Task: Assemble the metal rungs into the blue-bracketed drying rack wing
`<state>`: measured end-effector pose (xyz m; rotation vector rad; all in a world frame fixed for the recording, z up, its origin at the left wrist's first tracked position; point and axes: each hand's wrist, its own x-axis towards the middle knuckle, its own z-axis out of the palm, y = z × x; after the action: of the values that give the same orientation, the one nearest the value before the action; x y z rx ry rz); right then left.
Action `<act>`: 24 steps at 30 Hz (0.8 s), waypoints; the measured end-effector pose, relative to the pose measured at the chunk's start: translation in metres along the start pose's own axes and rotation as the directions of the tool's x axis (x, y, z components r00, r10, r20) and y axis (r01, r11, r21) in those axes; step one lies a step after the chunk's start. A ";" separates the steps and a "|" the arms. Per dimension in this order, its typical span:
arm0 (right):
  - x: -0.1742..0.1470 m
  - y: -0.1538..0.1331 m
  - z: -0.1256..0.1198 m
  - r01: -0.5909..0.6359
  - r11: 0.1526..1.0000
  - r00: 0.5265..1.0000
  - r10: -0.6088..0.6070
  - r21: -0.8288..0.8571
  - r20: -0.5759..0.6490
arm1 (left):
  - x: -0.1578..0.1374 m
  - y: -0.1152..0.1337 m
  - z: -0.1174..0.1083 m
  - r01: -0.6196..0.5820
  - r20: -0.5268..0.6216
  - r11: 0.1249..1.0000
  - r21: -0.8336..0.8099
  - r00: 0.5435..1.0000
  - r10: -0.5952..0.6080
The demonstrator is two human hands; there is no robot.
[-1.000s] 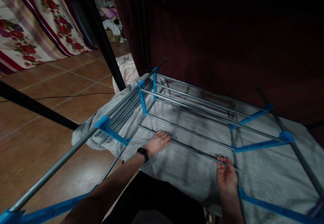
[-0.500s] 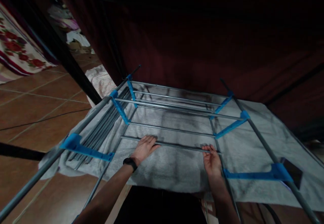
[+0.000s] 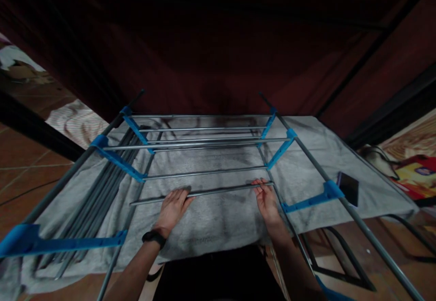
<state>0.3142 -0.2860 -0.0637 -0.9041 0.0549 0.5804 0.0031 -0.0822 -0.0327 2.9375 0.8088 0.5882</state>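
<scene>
A thin grey metal rod (image 3: 218,191) lies crosswise between the two long sides of a metal rack frame. My left hand (image 3: 173,208), with a black band on its wrist, is closed over the rod left of its middle. Near the right end, my right hand (image 3: 265,197) pinches the same rod with its fingertips. The rod's left end crosses a long side tube, and its right end meets the other one. Blue plastic brackets (image 3: 281,154) join the tubes. Beyond my hands, several crossbars (image 3: 207,173) span the frame.
A grey cloth (image 3: 218,219) covers the surface under the frame. Several loose rods (image 3: 98,196) lie bundled at the left. On the cloth at the right rests a dark phone (image 3: 349,188). A dark red curtain (image 3: 211,65) hangs behind.
My view has swung to the right, bringing the phone and the floor at the right into sight. Both hands stay on the rod, which now slants, its right end farther away.
</scene>
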 end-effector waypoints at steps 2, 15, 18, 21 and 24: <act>-0.001 0.001 0.002 0.019 1.000 1.000 -0.019 -0.004 -0.003 | 0.000 0.000 0.000 0.008 -0.015 1.000 0.010 1.000 -0.008; 0.006 -0.005 0.003 -0.048 0.998 0.999 0.049 -0.039 0.014 | 0.005 0.002 -0.004 -0.004 -0.068 1.000 0.021 0.998 0.006; 0.011 -0.006 0.008 -0.069 0.997 0.997 0.068 -0.026 -0.019 | 0.004 0.002 -0.004 -0.011 -0.072 0.999 0.034 0.997 0.013; 0.016 -0.005 0.012 -0.062 0.998 0.998 0.062 -0.019 -0.016 | 0.002 0.001 -0.003 -0.007 -0.078 0.999 0.046 0.997 0.010; 0.022 -0.006 0.013 -0.044 0.999 0.999 0.045 -0.025 0.002 | 0.000 0.001 -0.001 0.015 -0.088 0.998 0.060 0.996 -0.010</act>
<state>0.3332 -0.2689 -0.0570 -0.9282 0.0662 0.6246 0.0030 -0.0827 -0.0315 2.9771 0.8674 0.7088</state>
